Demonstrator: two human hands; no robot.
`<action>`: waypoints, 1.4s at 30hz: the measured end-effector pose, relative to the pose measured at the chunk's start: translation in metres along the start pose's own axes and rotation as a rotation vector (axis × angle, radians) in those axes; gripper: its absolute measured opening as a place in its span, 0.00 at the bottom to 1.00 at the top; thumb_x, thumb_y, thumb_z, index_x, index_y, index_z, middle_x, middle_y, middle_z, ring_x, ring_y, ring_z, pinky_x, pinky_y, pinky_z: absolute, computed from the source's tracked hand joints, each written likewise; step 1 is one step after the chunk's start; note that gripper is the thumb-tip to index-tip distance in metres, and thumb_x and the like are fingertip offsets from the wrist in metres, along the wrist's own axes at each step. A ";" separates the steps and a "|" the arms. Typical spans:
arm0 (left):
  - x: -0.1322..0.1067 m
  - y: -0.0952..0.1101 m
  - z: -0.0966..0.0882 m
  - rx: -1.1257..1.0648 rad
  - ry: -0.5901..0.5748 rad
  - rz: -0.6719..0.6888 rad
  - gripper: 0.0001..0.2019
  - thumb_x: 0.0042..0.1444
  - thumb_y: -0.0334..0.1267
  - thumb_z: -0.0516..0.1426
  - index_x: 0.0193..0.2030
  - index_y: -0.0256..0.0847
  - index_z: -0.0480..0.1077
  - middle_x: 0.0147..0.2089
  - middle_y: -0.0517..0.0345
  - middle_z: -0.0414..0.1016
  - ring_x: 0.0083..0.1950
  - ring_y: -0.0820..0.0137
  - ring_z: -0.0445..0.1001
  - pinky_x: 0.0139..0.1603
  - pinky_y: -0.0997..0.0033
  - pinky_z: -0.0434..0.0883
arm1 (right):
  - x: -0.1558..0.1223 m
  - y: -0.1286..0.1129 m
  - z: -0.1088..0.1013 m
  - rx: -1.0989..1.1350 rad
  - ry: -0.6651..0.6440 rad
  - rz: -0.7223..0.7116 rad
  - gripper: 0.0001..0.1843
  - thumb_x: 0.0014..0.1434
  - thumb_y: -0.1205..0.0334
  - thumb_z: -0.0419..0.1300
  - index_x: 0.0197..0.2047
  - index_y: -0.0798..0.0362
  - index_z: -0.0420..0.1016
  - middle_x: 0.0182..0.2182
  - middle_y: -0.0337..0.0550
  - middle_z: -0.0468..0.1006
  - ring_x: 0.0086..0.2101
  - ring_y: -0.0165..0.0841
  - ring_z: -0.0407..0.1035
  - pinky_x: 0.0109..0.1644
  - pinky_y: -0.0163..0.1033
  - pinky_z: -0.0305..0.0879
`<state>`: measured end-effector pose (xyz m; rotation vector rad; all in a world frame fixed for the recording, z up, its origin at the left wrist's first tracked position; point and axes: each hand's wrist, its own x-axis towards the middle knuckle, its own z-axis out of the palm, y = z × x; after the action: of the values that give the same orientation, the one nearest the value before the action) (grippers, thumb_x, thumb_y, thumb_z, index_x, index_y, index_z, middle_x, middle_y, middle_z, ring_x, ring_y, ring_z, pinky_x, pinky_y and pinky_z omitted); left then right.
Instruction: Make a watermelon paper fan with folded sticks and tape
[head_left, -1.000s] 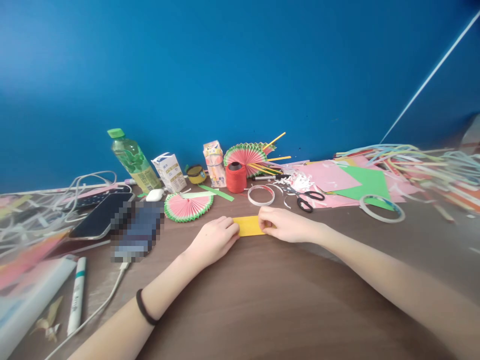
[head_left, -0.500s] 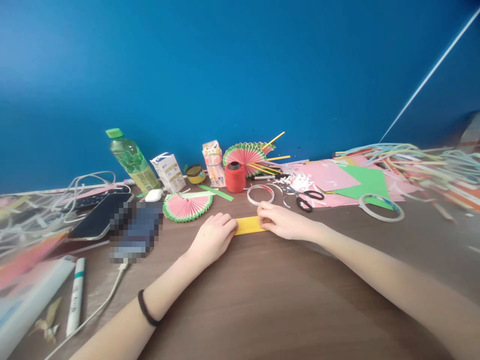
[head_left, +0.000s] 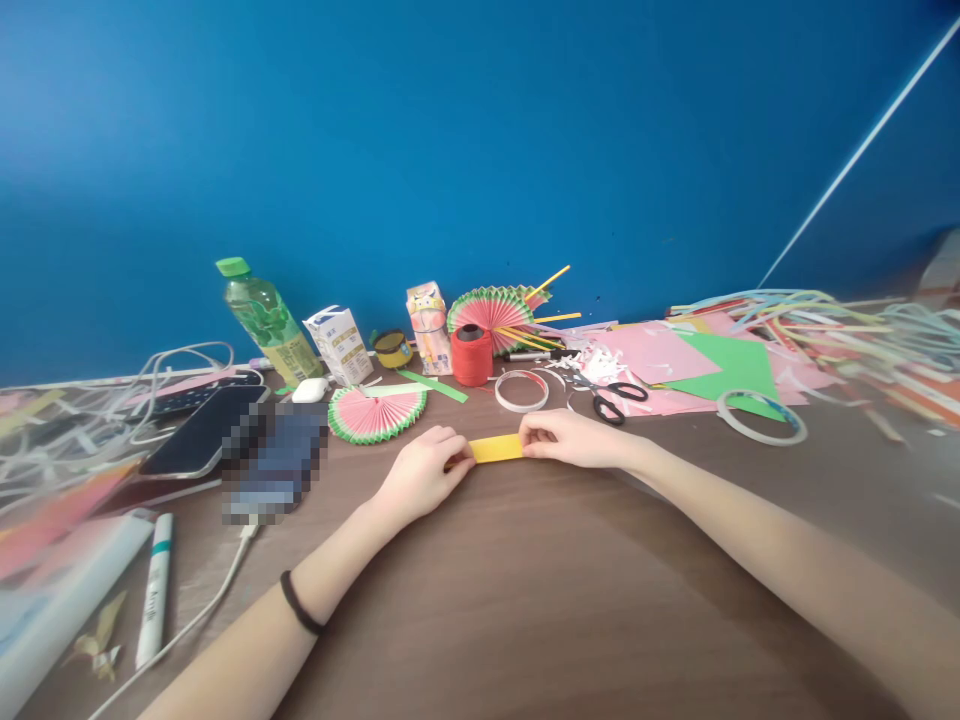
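Between my hands a narrow strip of yellow paper [head_left: 498, 449] lies crosswise, low over the brown table. My left hand [head_left: 426, 467] pinches its left end, and my right hand [head_left: 566, 438] pinches the right end; the fingers cover both ends. Beyond the left hand rests a pleated pink paper fan [head_left: 377, 414] with a green edge. A roll of tape [head_left: 521, 391] lies just behind the right hand, with black-handled scissors [head_left: 621, 397] to its right.
Along the blue wall stand a green bottle [head_left: 268, 325], a white carton [head_left: 339, 345] and a red thread spool [head_left: 472, 358]. Green paper [head_left: 739, 370] and pink sheets lie at right, near another tape roll [head_left: 762, 417]. Phones and a white marker [head_left: 154, 592] are at left.
Both hands still hold the yellow strip. The right hand has shifted slightly right and the strip's visible part is a little narrower. The other things stay in place.
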<state>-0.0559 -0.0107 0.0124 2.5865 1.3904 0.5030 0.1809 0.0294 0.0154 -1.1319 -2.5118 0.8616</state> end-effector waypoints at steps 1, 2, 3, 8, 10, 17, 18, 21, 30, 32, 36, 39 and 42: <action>0.000 0.001 0.000 -0.024 0.004 -0.039 0.05 0.55 0.34 0.51 0.30 0.40 0.66 0.31 0.58 0.68 0.36 0.69 0.67 0.36 0.71 0.65 | 0.000 0.001 0.000 0.013 0.008 0.007 0.05 0.55 0.61 0.54 0.30 0.53 0.67 0.24 0.35 0.68 0.25 0.27 0.61 0.29 0.32 0.54; 0.000 0.002 0.000 -0.044 0.010 -0.072 0.04 0.54 0.33 0.52 0.30 0.40 0.66 0.31 0.59 0.68 0.35 0.70 0.67 0.35 0.71 0.66 | 0.001 0.002 0.000 0.019 0.022 0.010 0.06 0.54 0.60 0.55 0.30 0.53 0.67 0.23 0.35 0.67 0.25 0.27 0.60 0.29 0.32 0.53; 0.000 0.003 0.001 -0.057 0.019 -0.096 0.03 0.54 0.33 0.52 0.31 0.40 0.66 0.31 0.59 0.68 0.35 0.70 0.67 0.35 0.71 0.66 | 0.001 0.003 0.001 0.019 0.038 0.006 0.06 0.54 0.60 0.55 0.30 0.54 0.67 0.23 0.35 0.67 0.25 0.27 0.60 0.29 0.32 0.53; 0.000 0.002 0.003 -0.036 0.062 -0.067 0.04 0.54 0.32 0.50 0.30 0.41 0.65 0.32 0.59 0.68 0.36 0.69 0.67 0.37 0.69 0.66 | 0.004 0.004 0.007 -0.027 0.097 -0.012 0.06 0.55 0.63 0.54 0.28 0.54 0.67 0.23 0.35 0.67 0.25 0.27 0.59 0.29 0.32 0.53; 0.001 0.001 0.004 -0.013 0.070 -0.033 0.05 0.54 0.32 0.50 0.30 0.40 0.65 0.34 0.58 0.69 0.38 0.68 0.66 0.40 0.68 0.66 | 0.005 0.003 0.009 -0.050 0.122 -0.011 0.06 0.55 0.64 0.53 0.27 0.54 0.67 0.23 0.35 0.66 0.25 0.27 0.59 0.29 0.32 0.53; 0.000 -0.001 0.004 0.016 0.054 -0.011 0.03 0.54 0.33 0.51 0.31 0.40 0.65 0.35 0.57 0.69 0.38 0.67 0.65 0.40 0.67 0.66 | 0.005 0.004 0.014 -0.047 0.198 -0.070 0.03 0.54 0.67 0.54 0.29 0.54 0.63 0.30 0.37 0.64 0.29 0.27 0.61 0.35 0.33 0.57; 0.000 -0.001 0.004 0.005 0.052 -0.012 0.02 0.54 0.34 0.52 0.32 0.40 0.65 0.35 0.57 0.69 0.39 0.67 0.65 0.40 0.67 0.66 | 0.005 0.004 0.014 -0.037 0.205 -0.073 0.03 0.53 0.67 0.55 0.29 0.54 0.63 0.30 0.37 0.64 0.30 0.27 0.62 0.36 0.33 0.57; 0.000 -0.002 0.004 -0.037 0.059 -0.020 0.03 0.54 0.34 0.54 0.31 0.40 0.65 0.35 0.57 0.69 0.39 0.67 0.65 0.41 0.67 0.66 | 0.005 0.008 0.015 -0.015 0.211 -0.056 0.03 0.53 0.66 0.55 0.29 0.54 0.64 0.27 0.36 0.64 0.28 0.27 0.60 0.33 0.32 0.56; 0.000 -0.002 0.007 -0.164 0.146 -0.133 0.08 0.54 0.35 0.53 0.25 0.39 0.67 0.34 0.57 0.65 0.38 0.70 0.66 0.40 0.70 0.67 | 0.005 0.013 0.011 0.166 0.155 0.012 0.10 0.51 0.56 0.60 0.27 0.54 0.68 0.21 0.33 0.63 0.24 0.26 0.57 0.28 0.31 0.53; 0.000 -0.003 0.008 -0.190 0.150 -0.155 0.08 0.54 0.35 0.52 0.27 0.39 0.69 0.34 0.58 0.65 0.38 0.70 0.66 0.39 0.71 0.67 | 0.007 0.011 0.010 0.160 0.175 0.049 0.11 0.51 0.55 0.59 0.26 0.54 0.67 0.20 0.33 0.63 0.24 0.26 0.57 0.28 0.31 0.52; 0.000 -0.004 0.008 -0.223 0.160 -0.201 0.07 0.54 0.35 0.52 0.30 0.41 0.70 0.34 0.59 0.65 0.34 0.72 0.67 0.37 0.72 0.67 | 0.009 0.009 0.011 0.139 0.210 0.097 0.12 0.50 0.55 0.60 0.23 0.54 0.66 0.20 0.34 0.63 0.23 0.26 0.57 0.28 0.32 0.51; -0.001 -0.005 0.007 -0.211 0.182 -0.212 0.04 0.52 0.32 0.51 0.30 0.40 0.67 0.33 0.60 0.65 0.33 0.72 0.67 0.35 0.73 0.67 | 0.011 0.009 0.015 0.104 0.244 0.098 0.11 0.50 0.57 0.60 0.24 0.54 0.64 0.20 0.33 0.62 0.23 0.26 0.56 0.28 0.32 0.51; -0.001 -0.004 0.007 -0.140 0.167 -0.171 0.04 0.52 0.30 0.51 0.29 0.40 0.65 0.32 0.60 0.65 0.35 0.71 0.67 0.37 0.72 0.66 | 0.012 0.010 0.018 0.054 0.311 0.045 0.10 0.50 0.59 0.60 0.25 0.53 0.63 0.22 0.32 0.60 0.24 0.25 0.55 0.28 0.32 0.51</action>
<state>-0.0571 -0.0090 0.0048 2.3359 1.5502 0.7736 0.1713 0.0361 -0.0050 -1.2053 -2.2060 0.6979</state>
